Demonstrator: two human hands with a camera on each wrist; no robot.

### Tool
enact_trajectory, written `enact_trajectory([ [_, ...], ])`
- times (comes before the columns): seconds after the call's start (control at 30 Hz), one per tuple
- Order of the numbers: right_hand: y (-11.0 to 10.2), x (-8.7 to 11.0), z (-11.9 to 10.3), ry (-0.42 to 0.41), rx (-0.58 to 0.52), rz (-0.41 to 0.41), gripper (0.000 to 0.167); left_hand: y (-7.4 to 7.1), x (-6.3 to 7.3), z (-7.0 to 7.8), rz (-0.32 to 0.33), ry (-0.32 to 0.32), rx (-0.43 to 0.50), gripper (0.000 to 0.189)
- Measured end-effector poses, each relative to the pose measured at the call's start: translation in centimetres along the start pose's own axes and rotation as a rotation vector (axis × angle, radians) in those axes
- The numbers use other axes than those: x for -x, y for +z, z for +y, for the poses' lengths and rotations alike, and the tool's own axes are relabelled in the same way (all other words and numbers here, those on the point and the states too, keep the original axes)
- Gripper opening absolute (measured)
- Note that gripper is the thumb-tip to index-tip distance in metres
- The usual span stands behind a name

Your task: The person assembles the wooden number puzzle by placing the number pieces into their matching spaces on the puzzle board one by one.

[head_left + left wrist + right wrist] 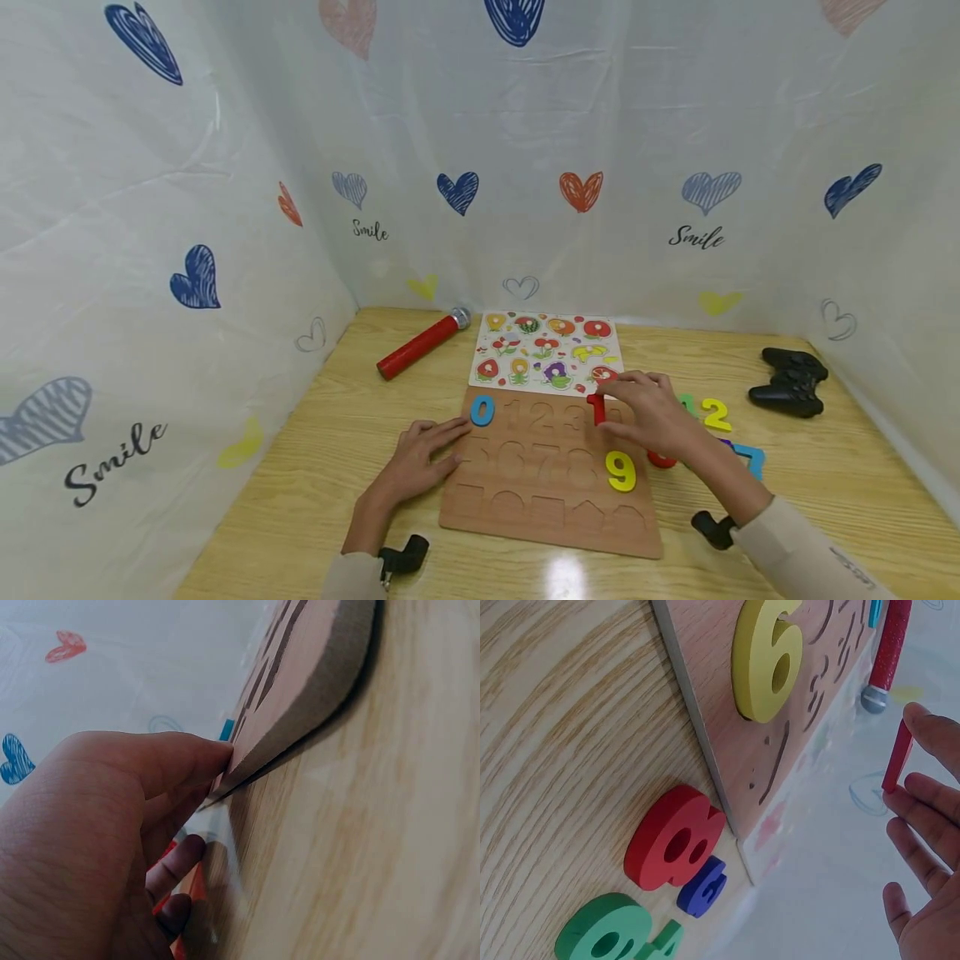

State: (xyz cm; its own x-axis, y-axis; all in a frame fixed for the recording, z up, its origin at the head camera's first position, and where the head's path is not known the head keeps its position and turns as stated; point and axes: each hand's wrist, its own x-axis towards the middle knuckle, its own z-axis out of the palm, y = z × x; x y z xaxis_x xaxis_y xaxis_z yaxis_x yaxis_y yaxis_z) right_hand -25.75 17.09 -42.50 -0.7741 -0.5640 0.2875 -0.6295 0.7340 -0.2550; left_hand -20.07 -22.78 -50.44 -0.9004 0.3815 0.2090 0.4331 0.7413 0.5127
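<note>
A brown wooden number board (551,533) lies flat, with a blue 0 (482,411) at its upper left and a yellow 9 (621,472) toward its right side. My right hand (645,408) pinches a red number 1 (596,409) between thumb and fingertips, over the board's upper right. That red piece (898,756) shows edge-on in the right wrist view. On the other side, my left hand (420,458) touches the board's left edge with extended fingertips. Up close in the left wrist view, fingertips meet the board's edge (300,712).
Right of the board lie a red 8 (673,838), a purple 3 (703,887), a yellow 2 (716,414), a blue piece (752,459) and green numbers (604,926). Behind are a fruit-picture board (540,381), a red microphone (420,345) and a black game controller (787,383).
</note>
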Motion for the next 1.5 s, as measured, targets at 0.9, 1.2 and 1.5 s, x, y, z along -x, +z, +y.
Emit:
enact_trajectory([
  [0.9, 1.8, -2.0, -1.2, -0.089, 0.01, -0.002, 0.044, -0.3, -0.1, 0.6, -0.016, -0.025, 0.028, 0.047],
  [1.2, 2.3, -2.8, -1.9, -0.085, 0.002, -0.003, 0.045, -0.3, -0.1, 0.5, -0.019, -0.033, 0.038, 0.047],
  [1.5, 2.8, -3.4, -2.5, -0.082, -0.018, -0.012, 0.043, 0.0, -0.1, 0.3, -0.024, -0.038, 0.033, 0.048],
])
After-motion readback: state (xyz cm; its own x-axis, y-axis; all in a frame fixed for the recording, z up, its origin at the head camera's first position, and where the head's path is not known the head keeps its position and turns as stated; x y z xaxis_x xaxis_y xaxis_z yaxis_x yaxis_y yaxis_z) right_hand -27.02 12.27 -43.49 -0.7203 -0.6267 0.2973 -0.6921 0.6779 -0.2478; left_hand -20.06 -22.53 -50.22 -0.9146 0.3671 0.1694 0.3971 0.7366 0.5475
